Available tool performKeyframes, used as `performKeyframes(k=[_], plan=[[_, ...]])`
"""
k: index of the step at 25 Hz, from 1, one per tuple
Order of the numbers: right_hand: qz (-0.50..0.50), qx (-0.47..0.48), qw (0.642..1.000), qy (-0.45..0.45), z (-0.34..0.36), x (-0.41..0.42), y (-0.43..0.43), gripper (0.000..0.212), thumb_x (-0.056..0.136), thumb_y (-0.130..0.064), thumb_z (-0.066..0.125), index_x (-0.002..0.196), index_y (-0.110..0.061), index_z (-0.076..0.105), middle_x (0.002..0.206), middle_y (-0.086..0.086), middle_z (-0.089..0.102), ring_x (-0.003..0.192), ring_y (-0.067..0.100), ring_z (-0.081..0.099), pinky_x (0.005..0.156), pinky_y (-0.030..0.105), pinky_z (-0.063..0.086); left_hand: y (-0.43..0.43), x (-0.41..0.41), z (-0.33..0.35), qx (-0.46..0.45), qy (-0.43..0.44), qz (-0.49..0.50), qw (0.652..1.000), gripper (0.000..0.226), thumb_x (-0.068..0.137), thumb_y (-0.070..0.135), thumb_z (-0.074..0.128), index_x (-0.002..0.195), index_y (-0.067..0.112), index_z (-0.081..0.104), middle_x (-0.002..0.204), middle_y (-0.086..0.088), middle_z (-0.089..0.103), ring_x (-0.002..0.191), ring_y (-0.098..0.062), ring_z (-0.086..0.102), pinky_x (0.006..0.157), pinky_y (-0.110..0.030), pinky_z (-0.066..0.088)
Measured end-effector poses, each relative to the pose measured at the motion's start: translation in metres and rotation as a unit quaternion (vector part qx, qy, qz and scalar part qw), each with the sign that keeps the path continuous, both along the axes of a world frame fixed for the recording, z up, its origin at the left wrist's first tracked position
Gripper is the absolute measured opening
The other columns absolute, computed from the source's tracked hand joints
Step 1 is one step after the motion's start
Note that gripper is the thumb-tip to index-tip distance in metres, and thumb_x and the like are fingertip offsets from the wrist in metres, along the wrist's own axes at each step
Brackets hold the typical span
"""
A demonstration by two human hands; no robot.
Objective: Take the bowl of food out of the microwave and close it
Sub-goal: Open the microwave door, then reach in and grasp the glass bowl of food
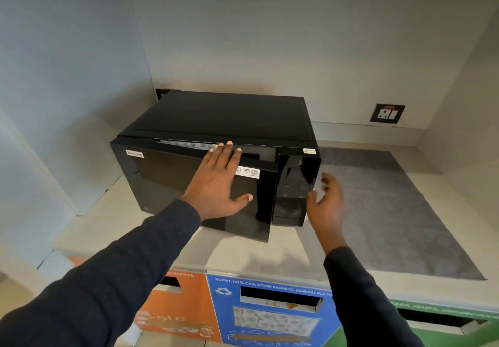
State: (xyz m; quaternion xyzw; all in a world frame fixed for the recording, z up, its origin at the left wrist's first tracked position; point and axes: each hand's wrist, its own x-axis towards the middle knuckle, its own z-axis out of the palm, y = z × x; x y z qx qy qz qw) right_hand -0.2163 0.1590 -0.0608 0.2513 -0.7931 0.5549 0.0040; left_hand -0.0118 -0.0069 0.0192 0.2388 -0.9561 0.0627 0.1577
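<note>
A black microwave (229, 120) stands on a pale counter in a corner. Its glossy door (162, 182) is slightly ajar, its right edge swung a little out from the body. My left hand (218, 182) lies flat on the door's front, fingers spread, fingertips at the door's top edge. My right hand (325, 201) hovers blurred beside the microwave's right front corner, next to the control panel (294, 187), fingers loosely apart and holding nothing. No bowl of food is in view; the microwave's inside is hidden by the door.
A grey mat (391, 211) lies on the counter (243, 252) right of the microwave. A wall socket (387, 113) sits on the back wall. Below the counter edge are orange (175, 314), blue (270, 314) and green (442, 319) waste bins with slots.
</note>
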Motion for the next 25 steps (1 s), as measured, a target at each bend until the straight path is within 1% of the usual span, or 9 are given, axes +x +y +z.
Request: performKeyframes(k=[3,8,10,11,13,15,17,19,25], plan=[[-0.005,-0.019,0.982,0.186,0.062,0.012,-0.010,0.049,0.095,-0.027,0.061,0.142,-0.017,0.048,0.143,0.007,0.054,0.132,0.021,0.051,0.108,0.037,0.046,0.009,0.015,-0.001,0.021,0.033,-0.009,0.999,0.101,0.086,0.075,0.042,0.158,0.006,0.028,0.167,-0.019,0.023,0.155,-0.034,0.016,0.126,-0.048,0.012],[0.124,0.218,0.923,0.291,0.090,0.020,-0.054,0.068,0.093,-0.045,0.062,0.152,-0.017,0.041,0.160,0.013,0.039,0.149,0.032,0.034,0.121,0.048,0.030,0.031,0.052,0.000,0.097,0.082,-0.020,0.992,0.082,0.092,0.071,0.034,0.150,0.014,0.045,0.163,-0.012,0.037,0.153,-0.028,0.025,0.126,-0.043,0.016],[0.104,0.288,0.894,0.329,0.078,0.027,-0.062,0.076,0.090,-0.050,0.062,0.154,-0.016,0.036,0.162,0.015,0.036,0.151,0.036,0.028,0.124,0.051,0.020,0.037,0.071,0.011,0.120,0.121,-0.012,0.985,0.067,0.096,0.067,0.033,0.127,0.017,0.063,0.135,-0.009,0.065,0.130,-0.028,0.055,0.113,-0.040,0.041],[0.089,0.298,0.888,0.339,0.074,0.031,-0.065,0.078,0.090,-0.050,0.062,0.154,-0.016,0.035,0.163,0.016,0.034,0.152,0.036,0.026,0.124,0.051,0.016,0.039,0.078,0.021,0.133,0.132,0.000,0.982,0.061,0.096,0.067,0.034,0.109,0.018,0.068,0.107,-0.005,0.073,0.105,-0.024,0.067,0.095,-0.040,0.053],[0.065,0.307,0.886,0.342,0.072,0.035,-0.068,0.081,0.090,-0.050,0.061,0.155,-0.014,0.032,0.164,0.018,0.031,0.153,0.038,0.022,0.124,0.052,0.012,0.038,0.083,0.043,0.137,0.088,0.054,0.985,0.059,0.095,0.068,0.039,0.090,0.016,0.067,0.083,-0.004,0.069,0.080,-0.022,0.067,0.075,-0.040,0.057],[0.058,0.318,0.883,0.340,0.073,0.039,-0.069,0.082,0.090,-0.051,0.060,0.156,-0.013,0.030,0.164,0.019,0.028,0.154,0.038,0.020,0.125,0.053,0.010,0.022,0.080,0.056,0.103,-0.029,0.164,0.981,0.066,0.093,0.068,0.044,0.115,0.009,0.067,0.119,-0.019,0.067,0.111,-0.036,0.063,0.093,-0.044,0.053],[0.061,0.317,0.881,0.345,0.074,0.041,-0.070,0.081,0.090,-0.048,0.061,0.156,-0.012,0.030,0.164,0.019,0.029,0.153,0.038,0.020,0.125,0.053,0.011,-0.003,0.077,0.061,0.097,-0.178,0.292,0.935,0.087,0.091,0.065,0.051,0.151,0.003,0.041,0.157,-0.034,0.033,0.141,-0.053,0.035,0.112,-0.054,0.037],[0.063,0.312,0.883,0.345,0.074,0.040,-0.066,0.081,0.090,-0.045,0.062,0.156,-0.012,0.031,0.164,0.020,0.029,0.153,0.038,0.021,0.125,0.053,0.012,-0.022,0.071,0.061,0.120,-0.272,0.350,0.888,0.089,0.090,0.052,0.056,0.158,0.004,0.026,0.160,-0.036,0.023,0.145,-0.056,0.026,0.117,-0.063,0.028],[0.066,0.313,0.884,0.341,0.076,0.043,-0.064,0.080,0.088,-0.040,0.066,0.155,-0.010,0.033,0.163,0.020,0.032,0.153,0.039,0.023,0.125,0.053,0.012,-0.042,0.076,0.063,0.293,-0.178,0.446,0.827,0.065,0.104,0.026,0.054,0.157,-0.001,0.027,0.162,-0.035,0.020,0.146,-0.050,0.029,0.111,-0.050,0.040]])
